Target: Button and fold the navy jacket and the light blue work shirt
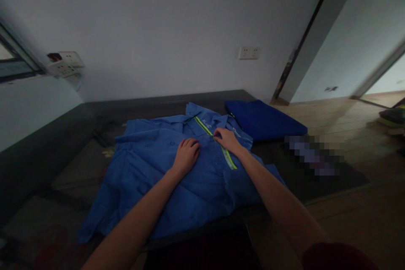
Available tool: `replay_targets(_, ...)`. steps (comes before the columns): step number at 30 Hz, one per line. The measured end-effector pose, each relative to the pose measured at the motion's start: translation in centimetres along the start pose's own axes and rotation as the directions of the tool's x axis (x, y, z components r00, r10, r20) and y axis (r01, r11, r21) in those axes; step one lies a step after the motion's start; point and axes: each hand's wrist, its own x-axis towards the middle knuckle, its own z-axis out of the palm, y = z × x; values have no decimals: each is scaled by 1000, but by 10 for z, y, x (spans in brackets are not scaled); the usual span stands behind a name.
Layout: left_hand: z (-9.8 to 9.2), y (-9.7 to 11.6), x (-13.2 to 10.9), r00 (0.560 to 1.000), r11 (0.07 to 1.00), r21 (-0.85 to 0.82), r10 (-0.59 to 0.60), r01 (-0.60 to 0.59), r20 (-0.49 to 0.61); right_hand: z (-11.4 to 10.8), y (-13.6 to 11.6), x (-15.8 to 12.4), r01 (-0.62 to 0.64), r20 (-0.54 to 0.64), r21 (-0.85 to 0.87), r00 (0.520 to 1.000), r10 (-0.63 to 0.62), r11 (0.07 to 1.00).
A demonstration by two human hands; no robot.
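A blue work shirt (190,194) is spread out across a dark tabletop, its collar end toward the right and a sleeve hanging toward the near left. Yellow-green and silver reflective strips (229,159) cross its chest, with white lettering beside them. My left hand (189,153) rests on the middle of the shirt, fingers laid over the cloth near the button line. Between thumb and fingertips, my right hand (225,139) pinches the front edge of the shirt close to the reflective strip. The exact bit of cloth or button under those fingertips is hidden.
A folded dark blue garment (265,119) lies at the back right of the dark table (164,102). A blurred-out item (313,156) is at the table's right. Wall sockets (249,53) sit behind, and wooden floor (341,114) extends to the right.
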Motion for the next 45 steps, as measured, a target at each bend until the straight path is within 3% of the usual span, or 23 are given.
replay_targets(4,-2,-3,3,998,994,-90,57,-60,-28,-6,8,2,72,25,10,997,-72,997)
replay_targets(8,-1,-4,4,993,983,-140,116,-119,-28,-8,12,4,56,-1,-42,998,-56,998)
replay_targets(13,-4,-3,3,989,983,-115,136,-142,-54,-7,12,5,62,-23,73,998,-61,995)
replay_targets(18,-9,-1,3,990,987,-108,112,-121,-82,-11,13,4,7,-60,152,998,2,988)
replay_targets(23,-11,1,3,990,985,-120,113,-123,-89,-10,17,1,-96,35,40,995,95,995)
replay_targets(30,-15,4,3,996,996,-31,88,-89,-34,-19,11,4,-90,1,95,996,91,991)
replay_targets(35,-15,9,2,993,991,-65,118,-117,11,-20,7,4,-64,8,168,998,63,984)
replay_targets(45,-6,10,-1,971,968,-102,234,-228,48,-12,9,2,-111,26,84,994,109,990)
